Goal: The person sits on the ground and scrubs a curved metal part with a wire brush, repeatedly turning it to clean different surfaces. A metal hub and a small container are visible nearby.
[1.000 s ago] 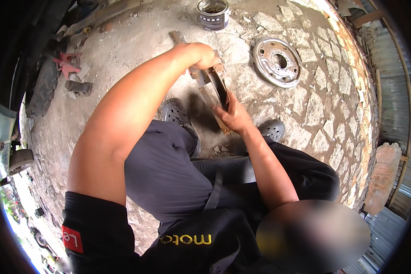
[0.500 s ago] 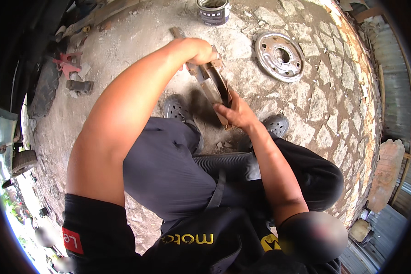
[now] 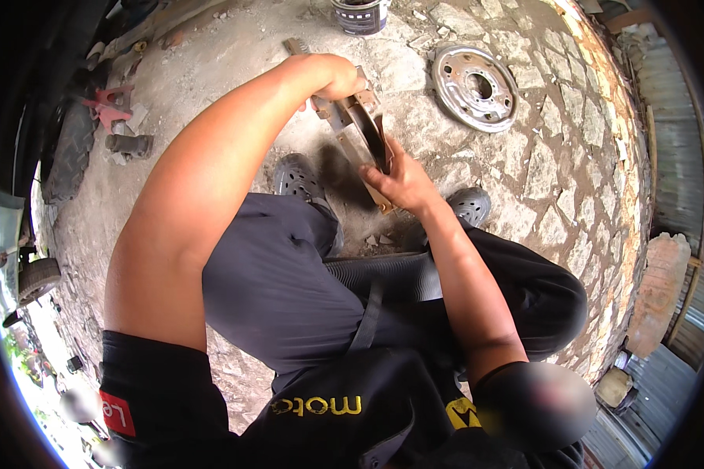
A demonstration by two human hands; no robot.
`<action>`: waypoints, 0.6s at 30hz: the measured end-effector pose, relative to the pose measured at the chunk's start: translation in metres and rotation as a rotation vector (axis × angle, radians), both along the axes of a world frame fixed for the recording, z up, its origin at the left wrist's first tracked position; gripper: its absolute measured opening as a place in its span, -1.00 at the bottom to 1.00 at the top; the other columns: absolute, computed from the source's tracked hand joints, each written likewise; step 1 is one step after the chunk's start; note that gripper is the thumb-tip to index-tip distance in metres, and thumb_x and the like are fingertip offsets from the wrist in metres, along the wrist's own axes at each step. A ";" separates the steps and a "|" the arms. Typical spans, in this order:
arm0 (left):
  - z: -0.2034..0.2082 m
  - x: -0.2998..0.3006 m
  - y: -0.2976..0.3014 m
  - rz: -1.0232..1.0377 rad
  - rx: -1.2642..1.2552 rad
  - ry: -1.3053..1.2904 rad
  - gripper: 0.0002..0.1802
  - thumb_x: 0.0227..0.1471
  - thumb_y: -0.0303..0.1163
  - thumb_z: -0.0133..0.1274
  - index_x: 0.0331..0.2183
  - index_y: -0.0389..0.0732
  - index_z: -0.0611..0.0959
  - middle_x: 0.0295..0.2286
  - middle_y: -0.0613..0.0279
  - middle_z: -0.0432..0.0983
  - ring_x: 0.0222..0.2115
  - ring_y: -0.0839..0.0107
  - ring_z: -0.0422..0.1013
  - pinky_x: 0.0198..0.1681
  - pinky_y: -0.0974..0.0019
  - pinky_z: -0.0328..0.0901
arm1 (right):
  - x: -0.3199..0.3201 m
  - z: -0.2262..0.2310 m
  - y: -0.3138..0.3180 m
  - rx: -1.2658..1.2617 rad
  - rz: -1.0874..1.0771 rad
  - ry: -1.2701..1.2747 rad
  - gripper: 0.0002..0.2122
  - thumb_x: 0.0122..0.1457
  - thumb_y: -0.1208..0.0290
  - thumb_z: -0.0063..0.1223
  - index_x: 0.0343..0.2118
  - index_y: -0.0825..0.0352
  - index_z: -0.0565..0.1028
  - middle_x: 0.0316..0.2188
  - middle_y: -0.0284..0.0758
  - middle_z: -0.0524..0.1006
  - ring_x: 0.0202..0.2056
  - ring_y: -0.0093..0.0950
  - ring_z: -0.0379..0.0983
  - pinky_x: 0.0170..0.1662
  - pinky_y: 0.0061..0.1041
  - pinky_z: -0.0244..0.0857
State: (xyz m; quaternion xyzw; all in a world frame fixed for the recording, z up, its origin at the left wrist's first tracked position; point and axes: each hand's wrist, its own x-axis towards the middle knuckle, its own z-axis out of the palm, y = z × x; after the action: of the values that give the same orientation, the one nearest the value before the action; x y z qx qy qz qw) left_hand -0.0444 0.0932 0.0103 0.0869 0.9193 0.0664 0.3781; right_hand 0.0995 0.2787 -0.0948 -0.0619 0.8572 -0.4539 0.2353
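In my right hand (image 3: 403,180) is a long rusty metal channel piece (image 3: 356,156), gripped by its near half. The thumb lies on top and the fingers wrap the right side. The piece slants between my feet, its far end turned up and left. My left hand (image 3: 336,76) is closed at that far end, around what looks like a wire brush (image 3: 294,47). Only the brush's narrow ribbed tip shows beyond the hand. The hand hides the rest, and whether the bristles touch the metal I cannot tell.
A steel wheel rim (image 3: 477,87) lies on the stone-paved ground at the right. A dark bucket (image 3: 360,16) stands at the far edge. To the left are a red jack stand (image 3: 111,107), a short dark cylinder (image 3: 129,145) and a tyre (image 3: 72,156). My grey clogs (image 3: 469,205) flank the piece.
The whole view has shifted slightly, moving everything up. My left hand and the brush tip have slid a little to the left over the metal piece. My right hand keeps its hold.
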 end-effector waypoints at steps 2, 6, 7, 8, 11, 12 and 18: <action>-0.001 0.001 0.001 -0.017 0.006 0.023 -0.36 0.31 0.07 -0.23 0.02 -0.33 0.55 -0.17 -0.09 0.59 -0.23 0.13 0.60 -0.47 0.11 0.58 | -0.001 -0.020 0.006 0.055 0.010 0.005 -0.14 0.07 0.10 0.26 0.31 0.48 0.10 0.08 0.19 0.43 0.15 -0.02 0.38 0.23 -0.27 0.25; 0.002 0.001 -0.001 -0.014 0.006 -0.051 -0.37 0.31 0.06 -0.24 0.04 -0.32 0.53 -0.17 -0.05 0.59 -0.21 0.16 0.60 -0.46 0.10 0.58 | 0.002 0.004 -0.003 0.019 -0.002 0.033 -0.19 0.08 0.14 0.25 0.28 0.50 0.13 0.03 0.19 0.47 0.11 -0.02 0.42 0.19 -0.26 0.29; 0.001 0.001 -0.002 -0.003 0.002 -0.052 -0.37 0.31 0.06 -0.24 0.04 -0.31 0.53 -0.17 -0.05 0.59 -0.21 0.16 0.59 -0.46 0.09 0.58 | 0.002 0.014 -0.008 -0.019 -0.017 0.052 -0.19 0.08 0.14 0.24 0.28 0.51 0.13 0.02 0.19 0.48 0.10 -0.02 0.43 0.18 -0.26 0.29; 0.001 -0.002 -0.001 0.002 0.001 -0.049 -0.37 0.31 0.06 -0.24 0.04 -0.31 0.53 -0.17 -0.05 0.59 -0.20 0.17 0.59 -0.45 0.09 0.58 | 0.001 0.022 -0.011 -0.055 -0.038 0.076 -0.19 0.09 0.14 0.24 0.28 0.51 0.13 0.01 0.19 0.49 0.09 -0.02 0.44 0.18 -0.26 0.30; -0.001 -0.002 0.002 -0.010 -0.003 -0.020 -0.38 0.32 0.05 -0.25 0.05 -0.29 0.53 -0.13 -0.03 0.57 -0.18 0.18 0.59 -0.45 0.07 0.58 | 0.003 -0.002 0.001 0.071 -0.003 0.082 -0.19 0.08 0.16 0.24 0.29 0.51 0.12 -0.01 0.17 0.50 0.08 0.00 0.44 0.15 -0.26 0.31; 0.001 -0.003 0.007 -0.035 0.002 -0.012 -0.38 0.32 0.05 -0.25 0.05 -0.28 0.53 -0.12 -0.02 0.57 -0.18 0.18 0.59 -0.45 0.07 0.58 | 0.005 -0.032 0.013 0.142 0.015 0.079 -0.19 0.08 0.17 0.24 0.29 0.51 0.11 -0.01 0.17 0.51 0.07 0.01 0.44 0.14 -0.26 0.31; 0.005 0.001 -0.001 0.004 0.018 -0.051 -0.37 0.33 0.06 -0.26 0.04 -0.31 0.54 -0.18 -0.04 0.60 -0.22 0.18 0.59 -0.43 0.07 0.59 | 0.001 0.042 -0.015 0.000 0.004 0.165 -0.14 0.09 0.12 0.21 0.30 0.55 0.03 -0.02 0.22 0.48 0.04 0.03 0.45 0.13 -0.22 0.33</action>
State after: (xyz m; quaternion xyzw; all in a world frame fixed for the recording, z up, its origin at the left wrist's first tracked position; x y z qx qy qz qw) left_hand -0.0439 0.0921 0.0148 0.0869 0.9089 0.0777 0.4003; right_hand 0.1001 0.2638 -0.0528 -0.1006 0.8736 -0.4468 0.1645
